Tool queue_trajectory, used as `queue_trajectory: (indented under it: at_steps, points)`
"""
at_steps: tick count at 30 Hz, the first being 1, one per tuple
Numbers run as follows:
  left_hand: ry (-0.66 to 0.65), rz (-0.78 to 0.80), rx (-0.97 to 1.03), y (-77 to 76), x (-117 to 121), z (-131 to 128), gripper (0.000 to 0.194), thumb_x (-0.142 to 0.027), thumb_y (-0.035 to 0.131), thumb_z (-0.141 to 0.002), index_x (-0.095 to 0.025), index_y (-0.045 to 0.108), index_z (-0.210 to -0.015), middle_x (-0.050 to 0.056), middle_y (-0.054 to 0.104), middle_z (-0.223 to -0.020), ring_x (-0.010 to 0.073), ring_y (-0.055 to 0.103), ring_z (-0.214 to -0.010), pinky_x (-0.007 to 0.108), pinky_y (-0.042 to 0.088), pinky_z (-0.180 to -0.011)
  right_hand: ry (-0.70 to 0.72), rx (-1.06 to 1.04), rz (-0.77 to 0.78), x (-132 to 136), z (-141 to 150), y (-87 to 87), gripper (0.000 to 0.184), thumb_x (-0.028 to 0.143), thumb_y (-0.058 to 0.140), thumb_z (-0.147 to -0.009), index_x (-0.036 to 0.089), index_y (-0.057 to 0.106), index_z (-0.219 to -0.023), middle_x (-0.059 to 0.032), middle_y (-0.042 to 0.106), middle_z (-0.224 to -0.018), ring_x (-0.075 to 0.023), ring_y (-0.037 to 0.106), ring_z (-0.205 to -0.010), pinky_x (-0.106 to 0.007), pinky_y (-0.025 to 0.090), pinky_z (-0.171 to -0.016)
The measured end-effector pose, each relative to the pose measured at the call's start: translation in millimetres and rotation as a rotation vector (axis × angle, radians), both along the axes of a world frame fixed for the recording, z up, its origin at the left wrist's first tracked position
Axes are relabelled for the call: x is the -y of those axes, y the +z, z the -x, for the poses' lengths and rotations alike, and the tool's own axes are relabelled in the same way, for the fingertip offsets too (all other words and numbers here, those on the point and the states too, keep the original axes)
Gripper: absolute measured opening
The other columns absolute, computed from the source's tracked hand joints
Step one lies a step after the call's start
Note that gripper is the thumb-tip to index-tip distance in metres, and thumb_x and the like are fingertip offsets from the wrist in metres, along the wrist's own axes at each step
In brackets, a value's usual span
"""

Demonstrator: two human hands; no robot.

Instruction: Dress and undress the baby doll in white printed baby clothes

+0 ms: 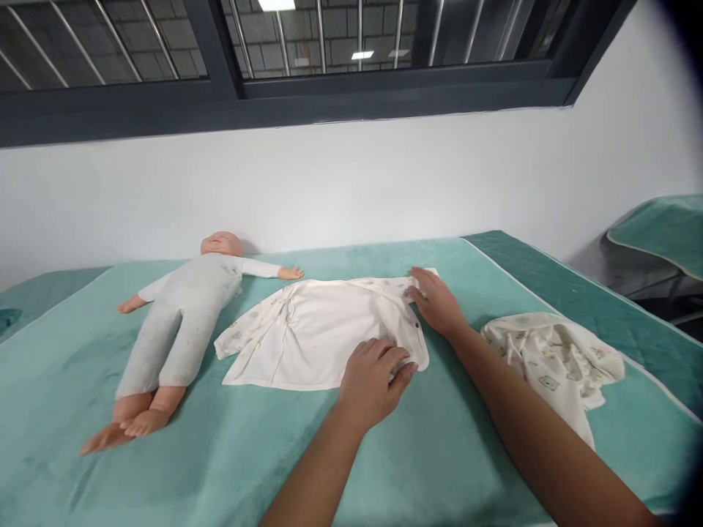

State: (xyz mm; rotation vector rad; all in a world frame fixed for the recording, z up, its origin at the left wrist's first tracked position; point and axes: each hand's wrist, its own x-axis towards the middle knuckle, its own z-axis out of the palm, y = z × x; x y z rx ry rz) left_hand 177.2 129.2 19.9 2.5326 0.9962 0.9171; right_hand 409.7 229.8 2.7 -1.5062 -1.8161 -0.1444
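A white baby shirt [335, 329] with small prints on its sleeves lies spread out, opened at the front, on the green cover. My left hand [373, 384] rests on its lower right part, fingers loosely bent and thumb apart. At the shirt's right sleeve is my right hand [436, 300], palm down, its fingers a little apart and touching the cloth. What lies under the fingertips is partly hidden. To the left of the shirt a baby doll [192, 315] in a pale body lies on its back, one arm reaching toward the shirt's upper edge.
A crumpled printed baby garment [554, 359] lies right of my right forearm. The green cover [439, 454] spans the padded surface up to a white wall [340, 190]. Above is a dark-framed window [384, 91] with bars. Another green padded piece [664, 230] stands at the right.
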Motion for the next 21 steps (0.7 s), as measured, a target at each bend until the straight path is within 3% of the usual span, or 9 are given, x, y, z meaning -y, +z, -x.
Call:
queue_trajectory:
  at_steps: [3, 7, 14, 16, 21]
  points:
    - [-0.005, 0.004, -0.032, 0.5, -0.1, -0.6, 0.026, -0.034, 0.044, -0.097, -0.021, 0.062, -0.084, 0.003, 0.064, -0.084, 0.0172, 0.057, -0.082, 0.033, 0.044, -0.077, 0.052, 0.124, 0.167, -0.2, 7.6, -2.0, 0.032, 0.032, 0.043, -0.095, 0.022, 0.061, -0.119, -0.0089, 0.062, -0.13, -0.0242, 0.054, -0.122, -0.041, 0.038, -0.104]
    - [0.008, 0.005, -0.015, -1.4, -1.3, -1.4, 0.028, -0.032, 0.045, -0.096, -0.02, 0.058, -0.074, 0.001, 0.062, -0.074, 0.0153, 0.055, -0.074, 0.031, 0.043, -0.072, -0.091, 0.135, 0.229, -0.9, -2.6, -5.2, 0.031, 0.03, 0.04, -0.095, 0.022, 0.063, -0.113, -0.01, 0.065, -0.125, -0.0251, 0.058, -0.117, -0.041, 0.041, -0.099]
    - [0.047, 0.124, 0.037, -4.7, -5.3, -0.7, 0.02, -0.021, 0.051, -0.09, -0.025, 0.069, -0.098, -0.001, 0.068, -0.078, 0.0156, 0.06, -0.076, 0.031, 0.046, -0.076, -0.364, 0.131, 0.179, 8.8, -14.3, -3.8, 0.035, 0.021, 0.04, -0.09, 0.019, 0.06, -0.119, -0.0147, 0.065, -0.122, -0.0315, 0.06, -0.11, -0.052, 0.038, -0.099]
    - [0.072, 0.165, 0.065, -5.4, -6.3, -0.3, 0.026, -0.019, 0.051, -0.089, -0.027, 0.068, -0.107, -0.002, 0.068, -0.079, 0.0155, 0.06, -0.077, 0.03, 0.047, -0.076, -0.299, 0.098, 0.09, 11.0, -8.5, 0.2, 0.037, 0.023, 0.041, -0.091, 0.018, 0.057, -0.124, -0.0143, 0.065, -0.122, -0.0306, 0.059, -0.111, -0.048, 0.041, -0.098]
    - [0.081, 0.195, 0.08, -5.2, -6.6, 1.1, 0.025, -0.023, 0.052, -0.09, -0.027, 0.067, -0.109, -0.003, 0.068, -0.076, 0.0151, 0.06, -0.076, 0.029, 0.048, -0.076, 0.023, 0.043, -0.064, 20.3, 21.7, 11.3, 0.033, 0.033, 0.043, -0.095, 0.022, 0.059, -0.122, -0.009, 0.064, -0.125, -0.0273, 0.054, -0.119, -0.044, 0.04, -0.103]
